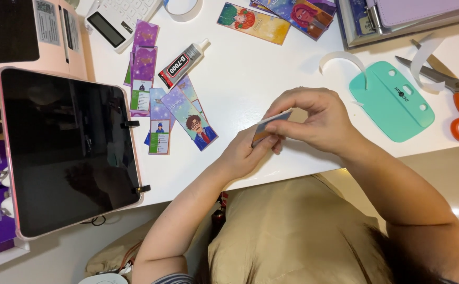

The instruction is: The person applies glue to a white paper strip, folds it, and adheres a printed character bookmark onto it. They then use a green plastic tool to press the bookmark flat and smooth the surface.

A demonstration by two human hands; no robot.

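Note:
Both hands meet over the front edge of the white table (250, 79). My left hand (245, 152) holds a small printed card (270, 126) from below, edge-on to the camera. My right hand (313, 121) pinches the same card from above with its fingertips. Several illustrated bookmarks and cards (187, 113) lie fanned out on the table to the left of my hands. A tube of glue (182, 64) lies tilted above them.
A dark tablet in a pink case (66, 152) fills the left. A teal plastic tool (392, 102), orange-handled scissors (458, 100), white tape strips (345, 58), a calculator (116, 18), more bookmarks (276, 18) and a binder (408, 16) lie around.

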